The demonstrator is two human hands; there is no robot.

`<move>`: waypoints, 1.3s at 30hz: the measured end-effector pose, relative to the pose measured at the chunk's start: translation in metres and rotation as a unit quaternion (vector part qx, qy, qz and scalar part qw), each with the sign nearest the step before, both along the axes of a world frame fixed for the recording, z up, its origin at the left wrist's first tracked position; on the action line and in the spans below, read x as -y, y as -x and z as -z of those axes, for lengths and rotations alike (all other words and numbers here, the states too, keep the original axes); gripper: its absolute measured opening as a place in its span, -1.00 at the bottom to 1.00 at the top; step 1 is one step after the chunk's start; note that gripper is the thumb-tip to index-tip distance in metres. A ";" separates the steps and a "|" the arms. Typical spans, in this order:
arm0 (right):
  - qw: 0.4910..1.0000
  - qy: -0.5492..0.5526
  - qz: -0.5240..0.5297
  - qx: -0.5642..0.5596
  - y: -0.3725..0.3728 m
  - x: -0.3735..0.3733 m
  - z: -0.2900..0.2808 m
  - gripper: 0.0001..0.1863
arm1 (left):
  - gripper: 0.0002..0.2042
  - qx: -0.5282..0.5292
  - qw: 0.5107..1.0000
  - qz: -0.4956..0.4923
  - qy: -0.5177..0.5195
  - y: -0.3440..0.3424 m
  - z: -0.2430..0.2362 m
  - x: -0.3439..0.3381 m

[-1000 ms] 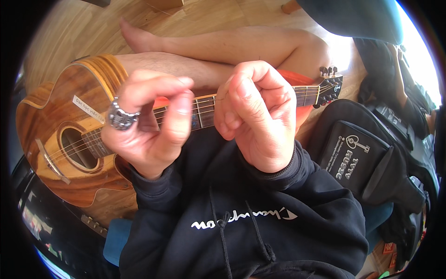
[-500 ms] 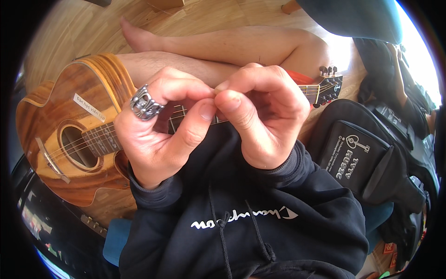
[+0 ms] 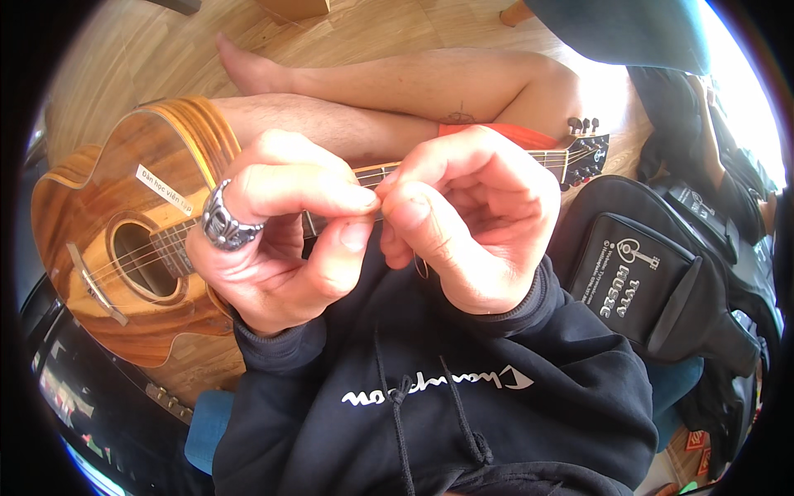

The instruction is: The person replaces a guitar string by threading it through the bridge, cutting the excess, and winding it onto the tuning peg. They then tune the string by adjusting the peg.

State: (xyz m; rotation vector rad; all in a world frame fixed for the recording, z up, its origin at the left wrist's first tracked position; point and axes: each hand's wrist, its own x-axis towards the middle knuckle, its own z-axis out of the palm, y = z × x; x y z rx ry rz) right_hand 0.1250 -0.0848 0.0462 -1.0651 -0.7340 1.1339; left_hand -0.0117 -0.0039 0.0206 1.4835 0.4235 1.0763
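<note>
Left hand (image 3: pixel 277 240) and right hand (image 3: pixel 480 227) are pinching side by side over an acoustic guitar (image 3: pixel 124 202)

The left hand is narrowing thumb and forefinger to a pinch, and a chunky silver ring (image 3: pixel 227 221) is circling one of its fingers. The right hand is pressing thumb and forefinger together, their tips sitting right beside the left's. What is lying between the tips is too small to tell. A thin looped strand (image 3: pixel 423 268) is showing just below the right hand's curled fingers. Beneath the hands, a black hooded sweatshirt (image 3: pixel 430 430) is covering the torso. The guitar is lying across the lap, its body resting to the left, its neck running behind both hands to the dark headstock (image 3: pixel 588 155). Beyond it, bare legs (image 3: pixel 397 78) and orange-red shorts (image 3: pixel 500 136) are showing. A black gig bag (image 3: pixel 633 269) is lying to the right, and a blue seat (image 3: pixel 637 33) is standing farther off on the wooden floor (image 3: pixel 165 54).
</note>
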 end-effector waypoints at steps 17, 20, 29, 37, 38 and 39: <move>0.960 -0.166 0.004 0.226 -0.014 -0.004 0.015 -0.84 | -0.84 0.024 0.999 0.020 -0.003 0.001 0.003 0.002; 0.964 -0.154 0.008 0.216 -0.015 -0.001 0.011 -0.84 | -0.83 0.022 0.997 0.036 0.069 0.001 0.001 0.006; 0.982 -0.106 -0.011 0.157 -0.015 0.002 0.013 -0.84 | -0.86 -0.045 0.997 0.054 0.042 0.002 0.003 0.003; 0.998 -0.016 -0.021 -0.064 -0.005 0.001 0.010 -0.87 | -0.89 -0.066 0.986 0.117 0.101 0.004 -0.005 -0.005; 0.995 -0.001 -0.034 -0.091 -0.006 0.001 0.010 -0.87 | -0.90 -0.050 0.982 0.125 0.134 0.003 -0.006 -0.003; 0.992 0.015 -0.047 -0.117 -0.007 0.001 0.010 -0.87 | -0.90 -0.033 0.977 0.132 0.166 0.002 -0.007 -0.001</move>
